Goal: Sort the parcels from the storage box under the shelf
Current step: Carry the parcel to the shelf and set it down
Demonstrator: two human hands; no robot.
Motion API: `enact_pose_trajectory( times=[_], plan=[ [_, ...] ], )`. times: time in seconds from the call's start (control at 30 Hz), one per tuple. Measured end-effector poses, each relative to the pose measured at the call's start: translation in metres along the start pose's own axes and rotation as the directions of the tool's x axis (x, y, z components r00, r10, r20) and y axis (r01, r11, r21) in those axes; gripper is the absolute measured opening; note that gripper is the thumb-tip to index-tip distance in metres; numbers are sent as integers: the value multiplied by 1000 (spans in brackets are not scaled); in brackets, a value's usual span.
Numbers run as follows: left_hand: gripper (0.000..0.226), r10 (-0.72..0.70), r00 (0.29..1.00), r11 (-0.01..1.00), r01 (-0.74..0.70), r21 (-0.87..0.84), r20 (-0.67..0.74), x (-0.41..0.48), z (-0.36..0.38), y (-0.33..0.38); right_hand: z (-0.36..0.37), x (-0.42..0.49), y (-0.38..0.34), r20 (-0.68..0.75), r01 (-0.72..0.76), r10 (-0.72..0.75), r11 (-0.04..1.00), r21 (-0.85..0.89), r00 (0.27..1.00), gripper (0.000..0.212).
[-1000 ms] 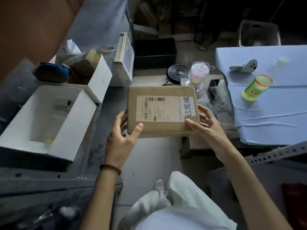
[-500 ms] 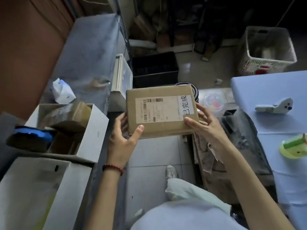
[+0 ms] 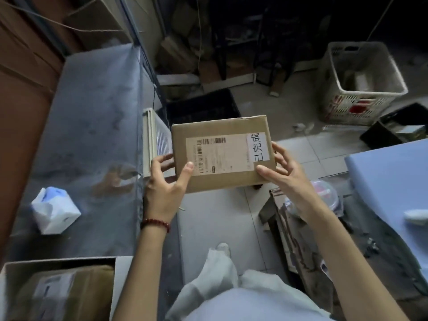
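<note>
Resting between both hands (image 3: 162,193), the parcel (image 3: 222,154), seemingly level

You're working in dim, bluish light; the far background beyond the black crate (image 3: 203,105) sinks almost to black. A soft sheen lies on the grey shelf top (image 3: 92,135), perhaps from a source on your left. Edges bow from the wide lens, and the bottom-left box (image 3: 58,290) is smeared with blur.

The white sticker (image 3: 259,147) on the parcel (image 3: 222,154) reads "已完成"; the shipping label's (image 3: 216,156) print is illegible.
</note>
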State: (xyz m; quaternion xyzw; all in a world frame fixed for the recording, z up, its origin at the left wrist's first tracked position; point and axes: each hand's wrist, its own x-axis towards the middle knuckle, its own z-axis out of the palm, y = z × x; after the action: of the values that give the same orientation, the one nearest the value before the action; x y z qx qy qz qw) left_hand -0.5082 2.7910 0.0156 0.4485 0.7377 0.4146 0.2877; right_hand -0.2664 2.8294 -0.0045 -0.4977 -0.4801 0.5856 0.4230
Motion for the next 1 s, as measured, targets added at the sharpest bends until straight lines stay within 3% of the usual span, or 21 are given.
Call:
enact_pose_trajectory(
  times=[0.17,0.33,0.43,0.57,0.73,1.0],
  plan=[
    [38,39,996,999,-42,31,80,72,9,11,4,48,-17,-72,-17,14,999,-34,997,62],
    [42,28,997,999,-25,-45,77,133,40,17,-5,125,-27,-83,-24,16,996,-86,996,60],
    [46,4,999,997,0,-77,48,167,57,17,-12,183,-24,-17,-57,56,993,-105,998,58],
    [50,-84,991,996,79,-50,-104,202,71,23,-15,270,-32,171,-77,104,984,-161,980,49],
    [58,-217,937,975,197,-101,-274,222,72,38,11,354,-61,373,-36,103,982,-184,922,44],
    [55,-307,840,951,291,-106,-447,247,45,19,80,412,-65,554,15,142,963,-269,820,41]
  ],
)
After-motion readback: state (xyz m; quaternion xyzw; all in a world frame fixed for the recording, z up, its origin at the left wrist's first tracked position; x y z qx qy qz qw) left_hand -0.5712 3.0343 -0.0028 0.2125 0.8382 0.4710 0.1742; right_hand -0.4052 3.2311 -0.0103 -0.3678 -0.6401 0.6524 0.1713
